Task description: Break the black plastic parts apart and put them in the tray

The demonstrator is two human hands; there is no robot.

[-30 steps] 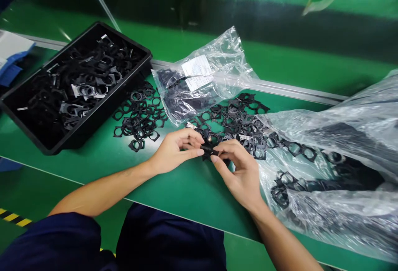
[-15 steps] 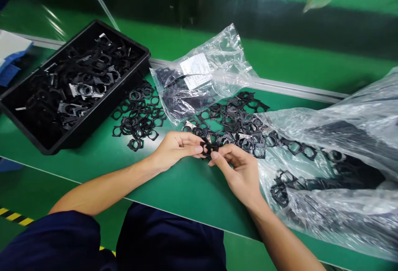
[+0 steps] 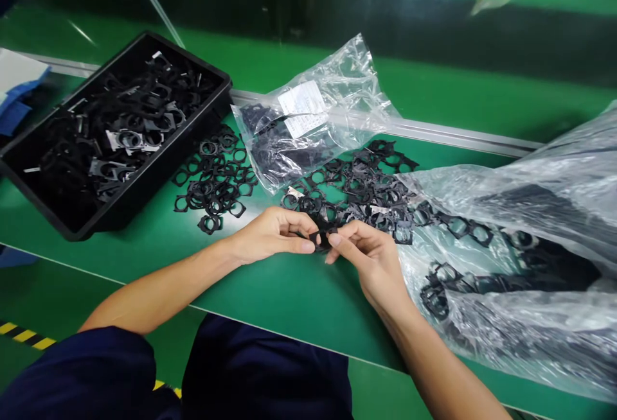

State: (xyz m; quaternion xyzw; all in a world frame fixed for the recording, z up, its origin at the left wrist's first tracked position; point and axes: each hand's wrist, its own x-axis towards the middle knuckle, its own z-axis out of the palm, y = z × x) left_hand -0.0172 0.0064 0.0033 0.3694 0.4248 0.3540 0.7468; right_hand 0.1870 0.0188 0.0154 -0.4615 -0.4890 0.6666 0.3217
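Now the fingertips of the left hand [image 3: 270, 235] and the right hand [image 3: 373, 262] are pinched together on one small black part [image 3: 319, 238], which they hold between them just above the green table [image 3: 289, 298], near its front edge. Just behind the hands lies a loose pile of black ring parts [image 3: 361, 185]. A second pile [image 3: 214, 179] lies more to the left, beside a black tray [image 3: 166, 166]; the tray holds many similar dark parts, some with grey metal pieces. Between the two piles is a small clear bag [image 3: 332, 96] with a white label [image 3: 301, 108] and black parts inside. On the right a large clear bag [image 3: 530, 195] lies open, and black ring parts spill out of it. A metal rail [image 3: 457, 139] runs along the far side of the table, and behind it the surface is green with a dark band.
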